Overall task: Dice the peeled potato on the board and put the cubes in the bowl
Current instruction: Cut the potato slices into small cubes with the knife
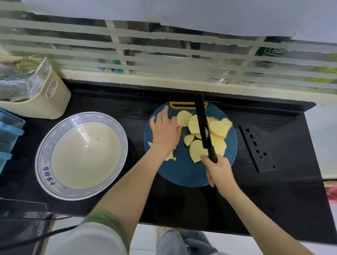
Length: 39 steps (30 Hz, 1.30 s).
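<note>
Potato slices [200, 134] lie spread on the round blue board [180, 171], right of the bowl [81, 155]. The left hand [165, 130] rests flat, fingers spread, against the slices, while the right hand [217, 171] grips the black knife [202, 123] over them
</note>
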### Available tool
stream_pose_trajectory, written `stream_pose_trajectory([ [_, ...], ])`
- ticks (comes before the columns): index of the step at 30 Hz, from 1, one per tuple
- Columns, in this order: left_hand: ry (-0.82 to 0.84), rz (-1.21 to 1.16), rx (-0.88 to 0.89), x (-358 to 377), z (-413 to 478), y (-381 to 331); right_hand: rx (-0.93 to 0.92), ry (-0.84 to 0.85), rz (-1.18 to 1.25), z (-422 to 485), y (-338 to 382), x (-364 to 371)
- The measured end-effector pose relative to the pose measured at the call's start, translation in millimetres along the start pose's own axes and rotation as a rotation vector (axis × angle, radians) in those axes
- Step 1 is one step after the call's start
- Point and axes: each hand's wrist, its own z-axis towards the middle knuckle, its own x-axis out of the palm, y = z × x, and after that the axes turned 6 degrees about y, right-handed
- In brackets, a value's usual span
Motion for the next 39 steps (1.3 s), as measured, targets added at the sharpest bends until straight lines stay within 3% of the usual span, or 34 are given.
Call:
stream_pose_trajectory([
  [14,0.066,-0.083,-0.023,-6,13,12,0.032,-0.004,0.016,12,-3,-7],
  [18,-0.032,-0.056,0.104,-12,-2,-3,0.014,-0.013,0.029,12,3,-6],
  [21,0.037,0.040,0.217,-2,-18,-22,0.017,-0.015,0.026,11,6,-6],
  [29,0.061,0.250,0.236,7,-31,-20,0.002,-0.019,-0.032,2,1,-9],
  [35,-0.125,0.334,0.409,7,-34,-12,0.017,-0.029,-0.016,-10,-6,-10],
  [39,-0.203,0.133,0.371,5,-47,-17,0.039,0.006,-0.050,-23,-11,-14],
])
